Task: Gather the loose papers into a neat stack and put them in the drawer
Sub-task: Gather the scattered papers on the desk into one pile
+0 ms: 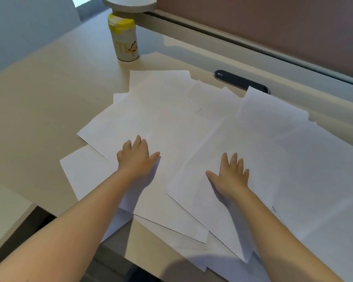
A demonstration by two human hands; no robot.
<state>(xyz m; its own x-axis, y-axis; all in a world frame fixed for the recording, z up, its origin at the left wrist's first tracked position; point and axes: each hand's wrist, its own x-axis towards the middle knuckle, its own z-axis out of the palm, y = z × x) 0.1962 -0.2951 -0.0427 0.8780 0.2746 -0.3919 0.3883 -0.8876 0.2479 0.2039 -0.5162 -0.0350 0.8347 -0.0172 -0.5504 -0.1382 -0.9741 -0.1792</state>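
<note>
Gathering barely begun: papers lie scattered, no drawer in view.

The papers (192, 127) lie fanned in overlapping sheets across the worktop (39, 94), some overhanging its near edge; none look squared into a stack yet. Left hand (136, 154) and right hand (230, 176) both rest palm-down on the sheets, fingers spread flat, gripping nothing, arms reaching forward, well apart.

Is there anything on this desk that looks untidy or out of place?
Yes. The papers lie fanned at different angles, not stacked. Some hang over the near edge of the desk, and one covers the end of the dark cable slot. Both hands, left hand and right hand, rest flat on them.
</note>
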